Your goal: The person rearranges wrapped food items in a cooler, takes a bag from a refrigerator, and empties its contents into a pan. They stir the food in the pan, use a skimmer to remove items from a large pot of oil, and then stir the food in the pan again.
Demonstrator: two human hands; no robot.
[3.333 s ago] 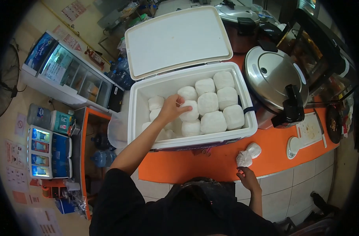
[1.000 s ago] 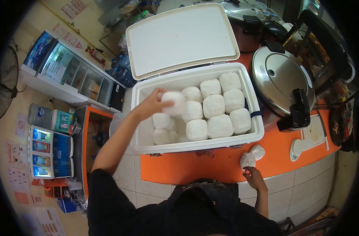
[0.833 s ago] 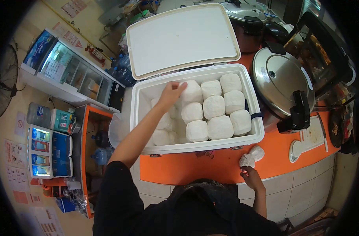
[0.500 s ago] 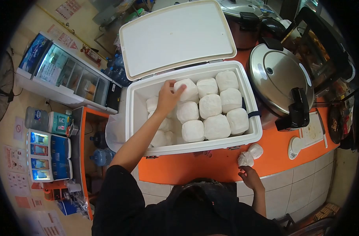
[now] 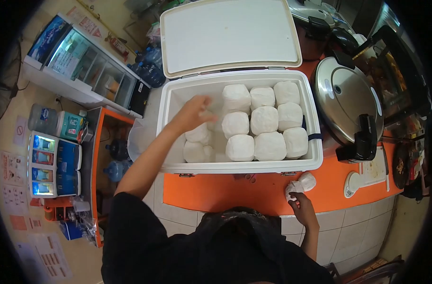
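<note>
Fingers loosely parted and empty, the left hand [image 5: 195, 113] hovers over the cooler [image 5: 244, 167], left of the white bundles [image 5: 264, 119] inside; the right hand [image 5: 303, 209] touches a crumpled wrap [image 5: 294, 188] on the near counter [image 5: 202, 194], fingers curled, grip unclear.

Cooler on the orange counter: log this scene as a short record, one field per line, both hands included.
container: white cooler, lid open
contents: nine white bundles in three rows, others lower at left
left hand: over the cooler's left part, blurred, nothing visible in it
right hand: at a crumpled white bundle; grip unclear
also on counter: second white bundle beside the crumpled one
right of cooler: large cooker, lid down
</note>
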